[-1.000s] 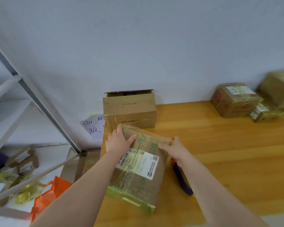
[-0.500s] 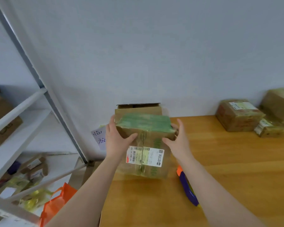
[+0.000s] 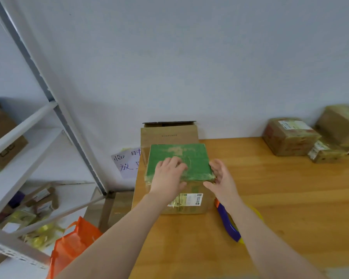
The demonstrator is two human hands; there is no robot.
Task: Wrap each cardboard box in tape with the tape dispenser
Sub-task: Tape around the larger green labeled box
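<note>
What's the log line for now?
box: standing, green face up | left hand: resting on top | right hand: open at right edge | tape dispenser: lying on table

The premises were a parcel packing and storage room. A metal shelving rack (image 3: 38, 63) held cartons (image 3: 7, 146). Taped parcels (image 3: 288, 135) bearing shipping labels stood on a wooden worktop (image 3: 290, 198) against a plain wall (image 3: 189, 67), near a handwritten paper notice (image 3: 127, 162).
</note>
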